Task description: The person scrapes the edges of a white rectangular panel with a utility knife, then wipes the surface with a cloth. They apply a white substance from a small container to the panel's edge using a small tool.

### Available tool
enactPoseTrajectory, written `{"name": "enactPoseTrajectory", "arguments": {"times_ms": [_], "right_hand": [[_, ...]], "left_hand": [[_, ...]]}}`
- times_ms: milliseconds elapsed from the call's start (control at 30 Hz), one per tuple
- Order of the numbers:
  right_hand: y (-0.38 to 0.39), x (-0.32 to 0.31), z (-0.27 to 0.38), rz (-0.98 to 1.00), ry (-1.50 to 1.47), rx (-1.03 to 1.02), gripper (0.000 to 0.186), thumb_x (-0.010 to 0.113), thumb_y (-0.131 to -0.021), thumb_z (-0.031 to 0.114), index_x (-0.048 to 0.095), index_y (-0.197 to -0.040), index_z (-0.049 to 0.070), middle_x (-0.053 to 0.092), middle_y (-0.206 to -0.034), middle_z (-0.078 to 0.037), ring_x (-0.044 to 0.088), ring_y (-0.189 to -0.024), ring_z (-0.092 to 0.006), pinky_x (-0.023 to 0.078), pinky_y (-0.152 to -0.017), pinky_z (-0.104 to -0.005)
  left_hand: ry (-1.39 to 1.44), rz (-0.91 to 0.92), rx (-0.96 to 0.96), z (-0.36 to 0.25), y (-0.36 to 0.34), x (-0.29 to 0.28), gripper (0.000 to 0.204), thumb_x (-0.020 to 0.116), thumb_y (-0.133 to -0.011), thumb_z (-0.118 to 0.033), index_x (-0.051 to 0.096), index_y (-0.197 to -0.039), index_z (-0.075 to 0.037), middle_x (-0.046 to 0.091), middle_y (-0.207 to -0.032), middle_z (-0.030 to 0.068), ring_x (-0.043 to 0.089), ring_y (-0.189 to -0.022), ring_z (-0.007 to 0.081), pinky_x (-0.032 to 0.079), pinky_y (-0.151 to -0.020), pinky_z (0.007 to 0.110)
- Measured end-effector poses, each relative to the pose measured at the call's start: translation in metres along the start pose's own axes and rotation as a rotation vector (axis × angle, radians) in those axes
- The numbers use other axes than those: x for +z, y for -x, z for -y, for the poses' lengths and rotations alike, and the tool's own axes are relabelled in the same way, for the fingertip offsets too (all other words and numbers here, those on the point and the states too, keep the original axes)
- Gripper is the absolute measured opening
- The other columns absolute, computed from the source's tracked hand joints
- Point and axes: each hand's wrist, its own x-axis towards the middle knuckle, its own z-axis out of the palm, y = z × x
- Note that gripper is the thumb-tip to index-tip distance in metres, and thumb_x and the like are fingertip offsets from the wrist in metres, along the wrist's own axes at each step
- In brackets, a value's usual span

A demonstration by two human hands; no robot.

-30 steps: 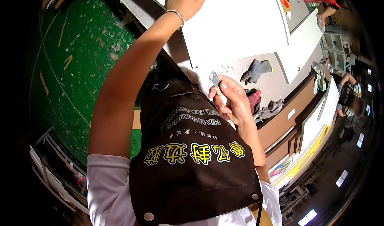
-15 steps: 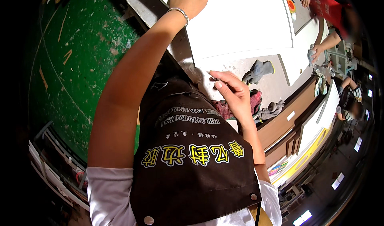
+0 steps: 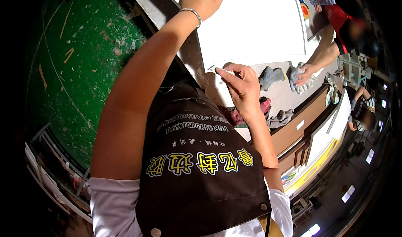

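Note:
A large white panel (image 3: 251,23) lies on the work table, brightly lit. My left hand (image 3: 202,1) rests over its far left part, fingers bent and closed; a small white bit shows at the fingertips, and the top of the hand is cut off by the frame edge. At the panel's near corner, my right hand (image 3: 243,86) pinches a small, thin dark-and-pale piece (image 3: 212,69) between thumb and forefinger. Its exact kind is too small to make out. Just right of that hand lies a grey glove (image 3: 270,77).
Red checked cloth (image 3: 232,115) and a grey crumpled cloth (image 3: 281,118) lie by my right forearm. Across the table, a co-worker's hand (image 3: 305,74) is on a grey rag (image 3: 296,82). Brown boards (image 3: 299,124) stand at the right; green floor (image 3: 92,61) spreads left.
My right hand has moved up to the panel's near corner, its pinched piece now showing. The co-worker's hand has come left with the grey rag. My left hand has barely shifted.

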Motion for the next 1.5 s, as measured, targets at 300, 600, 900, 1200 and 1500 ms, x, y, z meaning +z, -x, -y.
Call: {"name": "enactPoseTrajectory", "arguments": {"times_ms": [300, 600, 900, 1200, 1500], "right_hand": [[-0.005, -0.001, 0.001, 0.02, 0.025, -0.04, 0.034, 0.069, -0.081, 0.002, 0.077, -0.111, 0.016, 0.066, -0.102, -0.003, 0.059, -0.092, -0.0237, 0.042, -0.085, -0.0366], [-0.01, -0.004, 0.001, 0.038, 0.141, -0.12, 0.03, 0.072, -0.08, 0.007, 0.077, -0.108, 0.017, 0.065, -0.1, -0.003, 0.056, -0.083, -0.0233, 0.042, -0.077, -0.0369], [-0.014, -0.007, -0.006, 0.132, 0.132, -0.13, 0.03, 0.071, -0.081, 0.008, 0.078, -0.108, 0.017, 0.064, -0.1, -0.003, 0.057, -0.084, -0.0222, 0.045, -0.078, -0.0354], [-0.025, -0.016, -0.014, 0.142, -0.014, -0.207, 0.033, 0.072, -0.079, 0.0, 0.078, -0.108, 0.015, 0.065, -0.094, -0.005, 0.057, -0.08, -0.0233, 0.045, -0.073, -0.0352], [-0.018, -0.007, -0.012, 0.102, 0.044, -0.157, 0.029, 0.071, -0.082, 0.007, 0.078, -0.108, 0.017, 0.065, -0.099, -0.004, 0.058, -0.085, -0.0238, 0.046, -0.079, -0.0365]], "left_hand": [[-0.021, -0.009, 0.017, -0.001, -0.001, -0.002, 0.012, 0.063, -0.089, -0.018, 0.065, -0.09, -0.006, 0.066, -0.096, 0.014, 0.06, -0.101, 0.035, 0.041, -0.101, 0.048], [-0.042, 0.033, -0.009, -0.004, 0.0, -0.005, 0.013, 0.064, -0.089, -0.018, 0.066, -0.092, -0.006, 0.066, -0.098, 0.0137, 0.06, -0.103, 0.0337, 0.039, -0.104, 0.048], [-0.039, 0.023, 0.011, -0.003, 0.0, -0.005, 0.013, 0.064, -0.088, -0.018, 0.066, -0.092, -0.006, 0.066, -0.099, 0.0132, 0.06, -0.104, 0.0335, 0.039, -0.104, 0.047], [-0.031, 0.011, 0.013, 0.0, -0.001, -0.004, 0.012, 0.064, -0.087, -0.017, 0.065, -0.09, -0.006, 0.066, -0.097, 0.0132, 0.06, -0.102, 0.0338, 0.042, -0.099, 0.047], [-0.03, 0.004, -0.011, -0.003, -0.001, -0.003, 0.012, 0.062, -0.088, -0.018, 0.064, -0.089, -0.006, 0.066, -0.096, 0.0132, 0.06, -0.101, 0.0338, 0.042, -0.098, 0.047]]}}
